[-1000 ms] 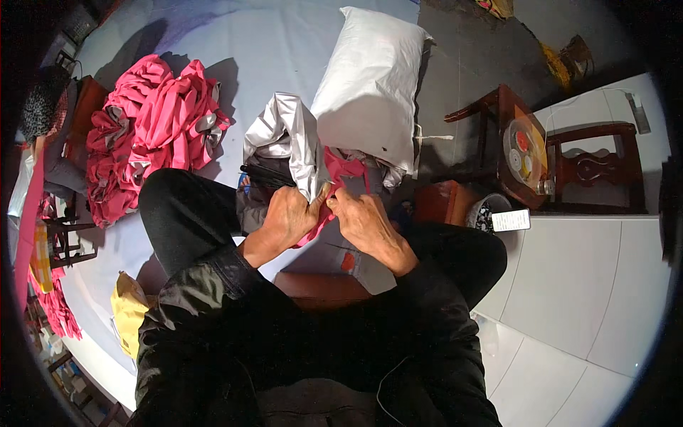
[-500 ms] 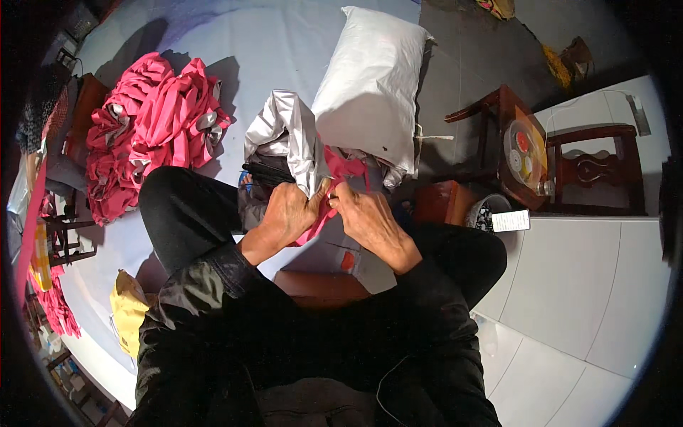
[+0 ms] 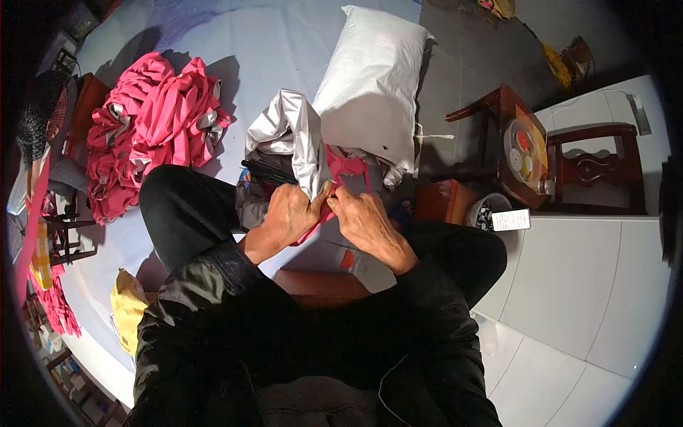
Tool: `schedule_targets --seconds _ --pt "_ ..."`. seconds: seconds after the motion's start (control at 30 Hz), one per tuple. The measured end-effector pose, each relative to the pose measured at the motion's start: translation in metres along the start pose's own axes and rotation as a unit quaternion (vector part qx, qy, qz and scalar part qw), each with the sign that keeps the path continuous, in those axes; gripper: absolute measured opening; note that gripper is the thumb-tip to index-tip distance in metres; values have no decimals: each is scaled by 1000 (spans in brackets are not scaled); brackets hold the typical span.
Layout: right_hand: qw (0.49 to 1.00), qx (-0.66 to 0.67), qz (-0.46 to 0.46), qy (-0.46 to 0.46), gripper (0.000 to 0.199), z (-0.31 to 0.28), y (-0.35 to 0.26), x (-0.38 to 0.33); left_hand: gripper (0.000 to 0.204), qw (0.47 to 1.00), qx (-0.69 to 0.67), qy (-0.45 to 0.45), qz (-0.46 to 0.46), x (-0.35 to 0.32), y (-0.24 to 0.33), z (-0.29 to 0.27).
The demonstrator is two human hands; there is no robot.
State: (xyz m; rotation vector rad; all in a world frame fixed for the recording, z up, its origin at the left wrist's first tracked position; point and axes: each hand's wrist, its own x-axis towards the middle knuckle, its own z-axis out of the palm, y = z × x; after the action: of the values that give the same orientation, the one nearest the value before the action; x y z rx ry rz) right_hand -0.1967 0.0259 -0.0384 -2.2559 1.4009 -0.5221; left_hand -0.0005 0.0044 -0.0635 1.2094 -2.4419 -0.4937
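Observation:
Pink fabric with a silver reverse is gathered between my hands, low over my crossed legs. My left hand (image 3: 287,219) is closed, pinching the pink fabric (image 3: 313,229) at the foot of the folded silver part (image 3: 306,146). Close beside it, my right hand (image 3: 370,226) is also closed, its thumb and fingertips on the same pink cloth. The exact grip between the fingertips is hidden. Black material (image 3: 270,171) lies behind my left hand, under the silver fold. More pink cloth (image 3: 347,162) lies just beyond my hands.
A large pink and silver fabric heap (image 3: 160,132) lies to the left. A stuffed white sack (image 3: 370,85) rests ahead. At the right are wooden chairs (image 3: 594,171), a small wooden stool (image 3: 435,203) and a patterned bin (image 3: 487,212). A yellow bag (image 3: 128,309) sits near my left elbow.
My right fingertips have shifted slightly down and in toward my left hand on the pink fabric. My left hand has barely moved. The silver fold stays almost the same.

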Motion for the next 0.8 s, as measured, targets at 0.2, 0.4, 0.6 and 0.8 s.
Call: schedule_targets --seconds 0.2,0.4,0.6,0.8 --pt "1000 11 8 14 25 12 6 -2 34 999 29 20 31 0 3 -4" --pt "999 11 24 28 26 15 6 -2 35 1000 -15 13 4 2 3 -2" --pt "999 22 27 35 27 15 3 1 36 996 57 36 55 -2 -4 2" --pt "998 -26 56 -3 23 -8 -11 5 44 989 82 80 91 0 -10 8"
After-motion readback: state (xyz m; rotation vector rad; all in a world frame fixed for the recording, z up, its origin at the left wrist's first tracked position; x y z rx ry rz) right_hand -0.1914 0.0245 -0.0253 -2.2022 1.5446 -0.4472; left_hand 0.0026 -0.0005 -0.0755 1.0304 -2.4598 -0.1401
